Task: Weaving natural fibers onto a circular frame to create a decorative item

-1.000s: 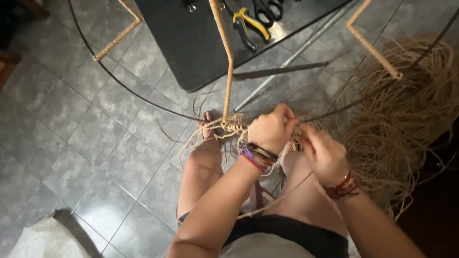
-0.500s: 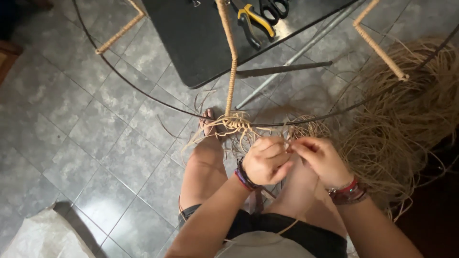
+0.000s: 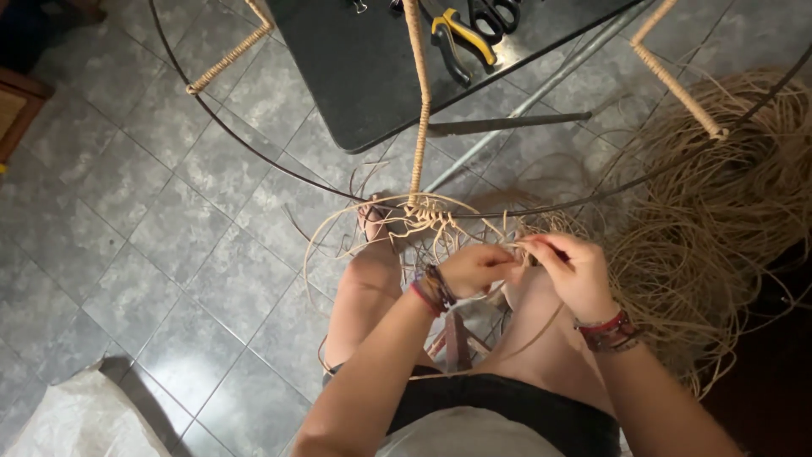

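My left hand and my right hand meet just below a dark metal ring, both pinching thin tan rattan strands between their fingertips. Woven strands knot around the ring at the foot of a rattan-wrapped spoke. Loose loops of strand curl out to the left of the hands, over my knee. Bracelets sit on both wrists.
A big tangle of loose rattan lies on the right. A black tabletop at the top carries yellow-handled pliers and scissors. Grey floor tiles spread left; a pale sack lies bottom left.
Both hands came down and away from the ring toward my lap, drawing the strands with them. The view shifted slightly.
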